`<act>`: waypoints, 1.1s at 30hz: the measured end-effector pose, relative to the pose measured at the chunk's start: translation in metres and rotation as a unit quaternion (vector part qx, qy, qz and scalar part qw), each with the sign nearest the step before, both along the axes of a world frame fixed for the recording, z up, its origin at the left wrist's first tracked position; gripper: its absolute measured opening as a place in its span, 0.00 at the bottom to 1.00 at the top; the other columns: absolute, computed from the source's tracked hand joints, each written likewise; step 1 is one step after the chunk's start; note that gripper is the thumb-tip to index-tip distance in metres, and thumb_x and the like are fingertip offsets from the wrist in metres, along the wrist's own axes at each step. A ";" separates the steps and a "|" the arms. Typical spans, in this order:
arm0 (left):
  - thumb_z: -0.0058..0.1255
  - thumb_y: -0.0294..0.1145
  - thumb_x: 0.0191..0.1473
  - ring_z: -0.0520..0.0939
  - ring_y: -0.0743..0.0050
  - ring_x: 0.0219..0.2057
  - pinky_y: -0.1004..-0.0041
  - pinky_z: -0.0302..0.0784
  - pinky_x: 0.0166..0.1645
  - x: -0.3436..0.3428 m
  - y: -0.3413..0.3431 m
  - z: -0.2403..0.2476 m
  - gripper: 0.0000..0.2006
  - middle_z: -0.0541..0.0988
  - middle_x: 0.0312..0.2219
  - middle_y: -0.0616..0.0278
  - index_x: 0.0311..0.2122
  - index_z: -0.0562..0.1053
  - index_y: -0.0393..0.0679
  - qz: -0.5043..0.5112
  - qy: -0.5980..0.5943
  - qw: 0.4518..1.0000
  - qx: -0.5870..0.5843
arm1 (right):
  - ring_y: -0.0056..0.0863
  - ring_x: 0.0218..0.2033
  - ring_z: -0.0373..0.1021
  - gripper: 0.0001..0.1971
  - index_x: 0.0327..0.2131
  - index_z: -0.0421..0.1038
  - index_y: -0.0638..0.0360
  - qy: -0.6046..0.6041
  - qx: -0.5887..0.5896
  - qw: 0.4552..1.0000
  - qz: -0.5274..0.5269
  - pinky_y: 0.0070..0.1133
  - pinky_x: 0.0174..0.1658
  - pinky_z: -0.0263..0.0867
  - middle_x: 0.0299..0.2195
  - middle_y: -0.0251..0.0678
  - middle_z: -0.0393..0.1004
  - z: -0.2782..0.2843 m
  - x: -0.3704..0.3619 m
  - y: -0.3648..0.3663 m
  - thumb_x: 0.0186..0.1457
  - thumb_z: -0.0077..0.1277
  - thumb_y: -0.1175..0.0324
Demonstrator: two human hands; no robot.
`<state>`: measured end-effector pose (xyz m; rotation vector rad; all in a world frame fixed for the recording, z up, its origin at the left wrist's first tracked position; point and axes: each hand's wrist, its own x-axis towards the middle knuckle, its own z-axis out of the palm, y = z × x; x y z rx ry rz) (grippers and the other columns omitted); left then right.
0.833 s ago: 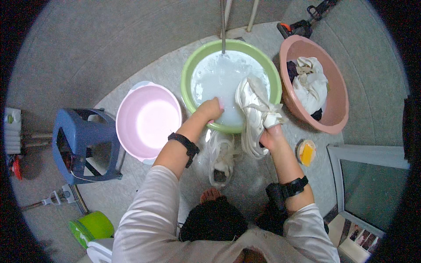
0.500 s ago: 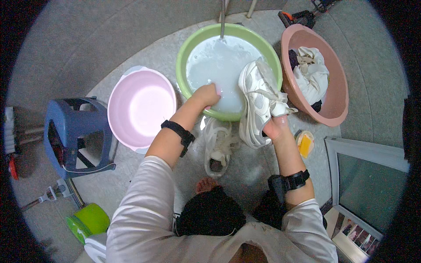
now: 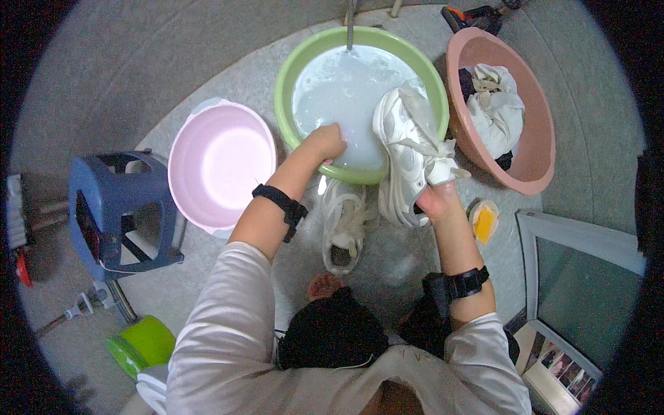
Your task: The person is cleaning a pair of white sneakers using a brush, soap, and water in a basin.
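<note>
Three basins — green [image 3: 294,59], pink [image 3: 183,149], terracotta [image 3: 536,149] — two white sneakers [image 3: 404,155] [image 3: 344,225], one blue stool [image 3: 104,207].

a white sneaker [image 3: 408,162] with loose white laces is held by the right hand [image 3: 437,200], which is pushed inside its opening; the shoe tilts with its toe up over the near right rim of a green basin [image 3: 297,62] on the floor, sole facing the milky, soapy water. the left hand [image 3: 325,142] dips into that water at the basin's near edge. a second white sneaker [image 3: 344,223] lies on the floor just below the basin, opening upward, laces slack.
</note>
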<state>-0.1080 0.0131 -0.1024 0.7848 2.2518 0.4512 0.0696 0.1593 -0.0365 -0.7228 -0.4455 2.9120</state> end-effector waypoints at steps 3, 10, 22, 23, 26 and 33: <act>0.46 0.33 0.40 0.76 0.49 0.28 0.61 0.70 0.35 0.000 0.004 0.007 0.15 0.73 0.24 0.41 0.32 0.66 0.31 -0.027 -0.027 0.999 -0.030 | 0.32 0.41 0.65 0.16 0.43 0.61 0.62 -0.016 0.030 0.999 0.022 0.28 0.45 0.63 0.41 0.39 0.66 0.005 0.003 -0.007 0.52 0.40 0.65; 0.43 0.33 0.43 0.75 0.48 0.29 0.61 0.70 0.34 0.017 -0.005 0.006 0.21 0.73 0.26 0.43 0.43 0.61 0.34 0.001 0.104 0.991 0.089 | 0.30 0.41 0.65 0.18 0.44 0.61 0.57 -0.071 0.031 0.997 0.014 0.28 0.45 0.61 0.42 0.36 0.66 0.002 -0.001 -0.009 0.51 0.41 0.62; 0.44 0.28 0.43 0.70 0.78 0.17 0.77 0.65 0.23 0.047 -0.046 0.083 0.24 0.70 0.16 0.64 0.49 0.58 0.46 0.145 -0.017 0.961 0.236 | 0.31 0.43 0.62 0.18 0.47 0.58 0.61 -0.043 0.107 0.993 0.016 0.28 0.47 0.59 0.45 0.37 0.64 -0.002 -0.014 -0.028 0.54 0.35 0.62; 0.44 0.29 0.41 0.72 0.73 0.18 0.74 0.67 0.26 0.052 -0.045 0.090 0.24 0.71 0.16 0.61 0.48 0.59 0.46 0.156 -0.022 0.959 0.235 | 0.31 0.43 0.62 0.18 0.47 0.58 0.61 -0.040 0.100 0.994 0.012 0.28 0.47 0.59 0.45 0.37 0.64 -0.009 -0.015 -0.027 0.54 0.35 0.62; 0.44 0.29 0.42 0.72 0.75 0.20 0.75 0.67 0.27 0.057 -0.049 0.096 0.23 0.71 0.19 0.61 0.47 0.59 0.47 0.134 -0.023 0.960 0.244 | 0.30 0.42 0.63 0.17 0.46 0.59 0.61 0.007 0.093 0.995 -0.021 0.28 0.47 0.59 0.43 0.37 0.64 -0.016 -0.019 -0.029 0.54 0.34 0.64; 0.44 0.29 0.48 0.71 0.80 0.24 0.78 0.67 0.32 0.087 -0.025 0.116 0.21 0.72 0.21 0.61 0.50 0.63 0.52 0.014 0.072 0.915 0.397 | 0.27 0.41 0.62 0.14 0.41 0.61 0.58 -0.009 0.045 0.999 0.002 0.24 0.47 0.59 0.41 0.34 0.64 0.016 -0.014 -0.036 0.55 0.34 0.63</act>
